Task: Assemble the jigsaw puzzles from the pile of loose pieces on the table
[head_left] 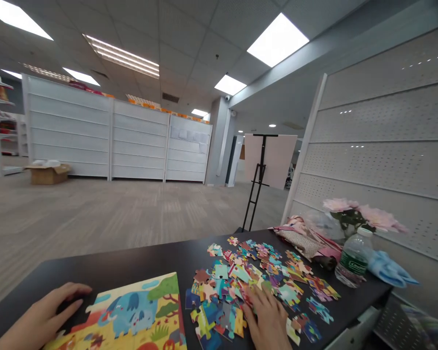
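My left hand [56, 311] rests on the dark table beside the left edge of a partly joined jigsaw puzzle [138, 311]. Its fingers are bent and apart, with nothing visible between them. The puzzle shows blue elephants, a tree and yellow ground; its lower part runs out of view. My right hand [266, 316] lies over a spread heap of loose puzzle pieces [221, 272], fingers spread and touching pieces near the heap's middle. Several pieces beneath the palm are hidden.
At the table's [105, 267] right end stand a water bottle [354, 257], pink flowers [375, 216], a patterned cloth bag [302, 240] and a blue cloth [392, 267]. Beyond are a black easel [257, 189], white shelving panels [138, 141] and a cardboard box [49, 175].
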Motion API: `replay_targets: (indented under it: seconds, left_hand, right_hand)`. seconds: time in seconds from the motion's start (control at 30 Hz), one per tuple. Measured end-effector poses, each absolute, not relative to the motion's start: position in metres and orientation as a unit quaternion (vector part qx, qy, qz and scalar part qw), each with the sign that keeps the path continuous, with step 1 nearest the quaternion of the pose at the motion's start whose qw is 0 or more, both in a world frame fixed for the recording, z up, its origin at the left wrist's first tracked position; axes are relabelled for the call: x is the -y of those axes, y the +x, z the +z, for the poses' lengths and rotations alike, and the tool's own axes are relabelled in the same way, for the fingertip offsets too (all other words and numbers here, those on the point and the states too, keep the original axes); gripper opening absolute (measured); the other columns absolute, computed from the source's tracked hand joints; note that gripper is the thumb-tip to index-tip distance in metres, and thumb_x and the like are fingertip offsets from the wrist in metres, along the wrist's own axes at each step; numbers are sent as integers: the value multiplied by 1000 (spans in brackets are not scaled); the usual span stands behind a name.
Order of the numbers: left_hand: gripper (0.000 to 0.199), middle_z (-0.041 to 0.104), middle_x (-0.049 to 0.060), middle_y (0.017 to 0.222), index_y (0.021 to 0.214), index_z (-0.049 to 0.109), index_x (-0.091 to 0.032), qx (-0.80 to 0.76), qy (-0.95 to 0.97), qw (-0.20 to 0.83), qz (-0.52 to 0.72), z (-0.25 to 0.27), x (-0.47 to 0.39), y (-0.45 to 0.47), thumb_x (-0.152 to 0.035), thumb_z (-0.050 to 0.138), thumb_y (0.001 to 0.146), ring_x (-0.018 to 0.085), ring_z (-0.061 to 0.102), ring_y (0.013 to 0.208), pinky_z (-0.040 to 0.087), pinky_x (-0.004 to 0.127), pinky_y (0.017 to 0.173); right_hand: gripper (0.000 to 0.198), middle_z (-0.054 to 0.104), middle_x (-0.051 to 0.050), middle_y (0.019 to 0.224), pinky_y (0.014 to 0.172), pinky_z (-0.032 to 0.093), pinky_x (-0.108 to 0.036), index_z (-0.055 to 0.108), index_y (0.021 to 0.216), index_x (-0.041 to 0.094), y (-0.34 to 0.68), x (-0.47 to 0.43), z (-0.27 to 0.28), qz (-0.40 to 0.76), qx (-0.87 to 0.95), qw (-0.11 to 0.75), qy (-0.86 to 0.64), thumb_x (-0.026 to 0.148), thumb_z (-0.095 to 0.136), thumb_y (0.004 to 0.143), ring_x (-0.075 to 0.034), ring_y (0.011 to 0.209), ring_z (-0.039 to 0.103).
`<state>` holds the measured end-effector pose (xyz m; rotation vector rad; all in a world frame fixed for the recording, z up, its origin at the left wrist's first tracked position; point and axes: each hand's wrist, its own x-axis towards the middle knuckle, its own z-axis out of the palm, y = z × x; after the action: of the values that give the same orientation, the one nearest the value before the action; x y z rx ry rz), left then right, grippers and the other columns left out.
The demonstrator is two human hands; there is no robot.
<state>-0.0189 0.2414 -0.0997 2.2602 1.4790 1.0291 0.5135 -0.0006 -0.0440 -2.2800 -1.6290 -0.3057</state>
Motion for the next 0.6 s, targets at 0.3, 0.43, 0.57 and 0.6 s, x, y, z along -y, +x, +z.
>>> replay_targets:
  seconds: [0.3,0.43,0.57,0.6]
  left_hand:
    - [35,74,2,108,104,74,-31,-476,805,198,292,-82,-237,-21,-56,57,86,26,68,104,56,30,91]
    - [34,73,2,106,103,74,-31,-481,803,185,299,-74,-229,-16,-53,54,87,26,68,102,56,30,90]
    - [34,73,3,106,103,74,-29,-484,803,184,296,-67,-223,-12,-52,53,88,26,68,101,55,30,90]
    - [33,73,3,106,103,73,-29,-484,803,184,295,-66,-223,-12,-51,53,88,26,68,101,55,30,90]
  right_hand:
    - [59,39,-1,160,113,33,-66,44,149,44,466,-12,-10,16,756,128,-642,54,56,93,-41,147,34]
    - [52,48,1,154,112,33,-66,49,146,43,455,-17,-10,16,737,133,-662,49,53,94,-40,143,40]
    - [45,63,-8,140,109,35,-66,66,133,30,469,-19,-39,-104,598,187,-772,47,50,95,-42,135,49]
    - [45,64,-9,139,109,36,-66,66,133,29,472,-20,-44,-118,581,193,-782,48,49,95,-42,135,49]
